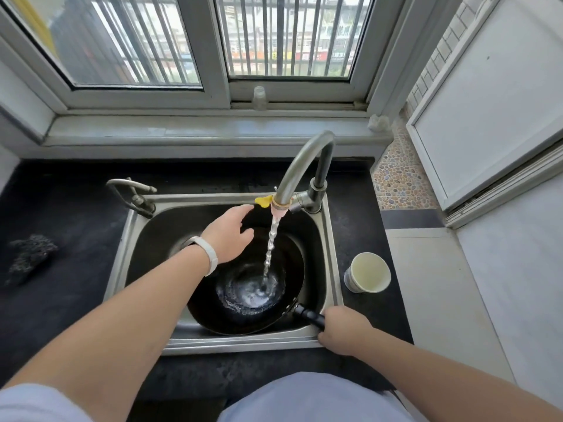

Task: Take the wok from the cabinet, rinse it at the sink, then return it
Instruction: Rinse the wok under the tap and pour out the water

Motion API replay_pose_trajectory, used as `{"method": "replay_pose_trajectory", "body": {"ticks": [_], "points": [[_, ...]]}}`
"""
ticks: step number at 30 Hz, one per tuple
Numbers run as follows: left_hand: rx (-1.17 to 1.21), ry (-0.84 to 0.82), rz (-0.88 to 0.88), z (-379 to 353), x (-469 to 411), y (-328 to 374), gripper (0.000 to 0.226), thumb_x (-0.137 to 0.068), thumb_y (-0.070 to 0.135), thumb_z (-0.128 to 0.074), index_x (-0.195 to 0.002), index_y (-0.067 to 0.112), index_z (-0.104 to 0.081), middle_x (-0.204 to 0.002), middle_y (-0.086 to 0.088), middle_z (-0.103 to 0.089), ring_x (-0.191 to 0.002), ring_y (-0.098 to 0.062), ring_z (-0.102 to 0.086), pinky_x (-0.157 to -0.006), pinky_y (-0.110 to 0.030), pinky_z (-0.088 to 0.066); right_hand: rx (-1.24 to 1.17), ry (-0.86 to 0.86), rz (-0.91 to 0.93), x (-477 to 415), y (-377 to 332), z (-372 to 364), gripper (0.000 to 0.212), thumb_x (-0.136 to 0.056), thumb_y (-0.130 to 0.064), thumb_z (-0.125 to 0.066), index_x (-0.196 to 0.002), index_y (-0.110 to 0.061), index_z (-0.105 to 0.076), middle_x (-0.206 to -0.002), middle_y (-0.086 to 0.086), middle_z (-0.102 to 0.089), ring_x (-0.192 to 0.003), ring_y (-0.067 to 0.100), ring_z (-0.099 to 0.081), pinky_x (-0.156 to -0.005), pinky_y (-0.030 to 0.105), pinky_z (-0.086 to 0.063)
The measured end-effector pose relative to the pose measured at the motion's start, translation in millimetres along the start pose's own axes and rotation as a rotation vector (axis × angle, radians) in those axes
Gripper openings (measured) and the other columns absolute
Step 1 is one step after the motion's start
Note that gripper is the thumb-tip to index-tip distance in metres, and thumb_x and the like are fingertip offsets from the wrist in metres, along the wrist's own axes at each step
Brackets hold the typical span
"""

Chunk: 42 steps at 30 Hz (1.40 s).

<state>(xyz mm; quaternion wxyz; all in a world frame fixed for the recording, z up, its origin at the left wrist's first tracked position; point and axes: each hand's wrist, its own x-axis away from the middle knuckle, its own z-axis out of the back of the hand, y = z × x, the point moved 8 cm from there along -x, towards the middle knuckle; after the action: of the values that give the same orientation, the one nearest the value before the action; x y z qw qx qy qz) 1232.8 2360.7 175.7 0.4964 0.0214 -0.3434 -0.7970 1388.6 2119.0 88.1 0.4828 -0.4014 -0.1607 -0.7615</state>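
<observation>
I see bare forearms, no long sleeves | white band (210, 254) on my left wrist, maybe a fitness tracker | pale blue short sleeve (33, 403), matching pale blue garment (310, 397) below

Barred window (213, 41) w/ daylight above black counter (61, 300), pebble-tiled wall (396, 178) right.

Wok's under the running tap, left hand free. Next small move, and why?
Probably bring the left hand down into the wok to rub its inner wall. Water from the faucet is already pooling at the bottom, the right hand holds the handle steady at the sink rim, and the left hand hovers open above the wok, touching nothing.
</observation>
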Motion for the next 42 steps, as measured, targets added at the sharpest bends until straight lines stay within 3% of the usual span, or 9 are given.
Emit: {"method": "replay_pose_trajectory", "body": {"ticks": [6, 12, 17, 21, 24, 28, 31, 36, 42], "points": [[0.105, 0.012, 0.083, -27.6, 53.6, -39.9, 0.046, -0.094, 0.023, -0.058, -0.139, 0.02, -0.051, -0.13, 0.005, -0.06, -0.108, -0.011, -0.057, -0.092, -0.025, -0.044, -0.034, 0.018, -0.008, 3.5, 0.7, 0.9, 0.024, -0.082, -0.032, -0.059, -0.099, -0.015, -0.064, -0.09, 0.003, -0.065, -0.083, 0.023, -0.066, -0.063, 0.03, -0.048], [0.401, -0.112, 0.16, -94.3, 109.4, -36.8, 0.029, -0.092, 0.023, -0.061, -0.121, 0.02, -0.061, -0.104, 0.004, -0.066, -0.089, -0.014, -0.065, -0.086, -0.032, -0.055, -0.038, 0.087, -0.003, 10.7, -5.7, 1.2, 0.022, -0.082, -0.032, -0.057, -0.095, -0.016, -0.063, -0.085, 0.001, -0.062, -0.08, 0.022, -0.065, -0.062, 0.029, -0.046], [0.4, -0.306, 0.143, -152.7, 140.0, -21.7, 0.032, -0.092, 0.032, -0.057, -0.124, 0.026, -0.06, -0.105, 0.012, -0.065, -0.095, -0.008, -0.062, -0.086, -0.025, -0.052, -0.067, 0.136, -0.017, 17.2, -10.0, -0.1, 0.021, -0.08, -0.038, -0.061, -0.092, -0.02, -0.063, -0.08, -0.002, -0.063, -0.071, 0.017, -0.062, -0.056, 0.027, -0.043], [0.404, -0.328, 0.149, -168.2, 149.2, -17.3, 0.031, -0.092, 0.034, -0.057, -0.121, 0.026, -0.061, -0.105, 0.01, -0.066, -0.09, -0.008, -0.06, -0.078, -0.022, -0.047, -0.117, 0.163, -0.026, 22.2, -12.4, -3.1, 0.025, -0.078, -0.042, -0.062, -0.092, -0.022, -0.065, -0.08, -0.002, -0.066, -0.072, 0.016, -0.064, -0.062, 0.029, -0.051], [0.551, -0.311, 0.208, -173.0, 148.0, -13.9, 0.025, -0.091, 0.031, -0.059, -0.115, 0.025, -0.062, -0.096, 0.007, -0.065, -0.082, -0.009, -0.061, -0.078, -0.027, -0.055, -0.127, 0.181, -0.015, 29.4, -15.4, -2.0, 0.026, -0.078, -0.044, -0.061, -0.091, -0.021, -0.064, -0.08, -0.002, -0.065, -0.072, 0.016, -0.063, -0.061, 0.029, -0.048], [0.688, -0.318, 0.305, -171.9, 148.0, -7.6, 0.027, -0.095, 0.034, -0.056, -0.11, 0.013, -0.062, -0.097, -0.005, -0.065, -0.065, -0.011, -0.057, -0.051, -0.015, -0.045, -0.118, 0.199, 0.015, 40.0, -23.2, 7.0, 0.017, -0.082, -0.034, -0.062, -0.09, -0.019, -0.063, -0.08, -0.001, -0.064, -0.067, 0.015, -0.058, -0.057, 0.026, -0.042], [0.689, -0.375, 0.345, -177.9, 151.1, -1.8, 0.032, -0.095, 0.044, -0.052, -0.109, 0.017, -0.061, -0.106, -0.008, -0.07, -0.059, -0.013, -0.058, -0.051, -0.022, -0.042, -0.126, 0.212, 0.058, 47.5, -28.6, 16.1, 0.01, -0.083, -0.031, -0.062, -0.08, -0.023, -0.057, -0.074, -0.003, -0.06, -0.063, 0.012, -0.054, -0.053, 0.024, -0.038], [0.848, -0.33, 0.443, -180.7, 155.4, 7.0, 0.034, -0.091, 0.051, -0.055, -0.106, 0.02, -0.056, -0.107, -0.008, -0.071, -0.06, -0.014, -0.059, -0.051, -0.024, -0.042, -0.176, 0.232, 0.117, 54.5, -26.0, 27.4, 0.014, -0.08, -0.032, -0.062, -0.074, -0.021, -0.059, -0.066, -0.002, -0.057, -0.061, 0.016, -0.054, -0.052, 0.025, -0.038], [1.283, -0.135, 0.547, -181.1, 149.2, 24.0, 0.018, -0.092, 0.031, -0.064, -0.104, 0.017, -0.062, -0.087, -0.005, -0.068, -0.053, -0.009, -0.053, -0.048, -0.022, -0.034, -0.185, 0.251, 0.191, 59.2, -18.6, 44.9, 0.018, -0.079, -0.036, -0.062, -0.072, -0.019, -0.058, -0.064, -0.001, -0.055, -0.057, 0.016, -0.05, -0.052, 0.029, -0.037]]}}
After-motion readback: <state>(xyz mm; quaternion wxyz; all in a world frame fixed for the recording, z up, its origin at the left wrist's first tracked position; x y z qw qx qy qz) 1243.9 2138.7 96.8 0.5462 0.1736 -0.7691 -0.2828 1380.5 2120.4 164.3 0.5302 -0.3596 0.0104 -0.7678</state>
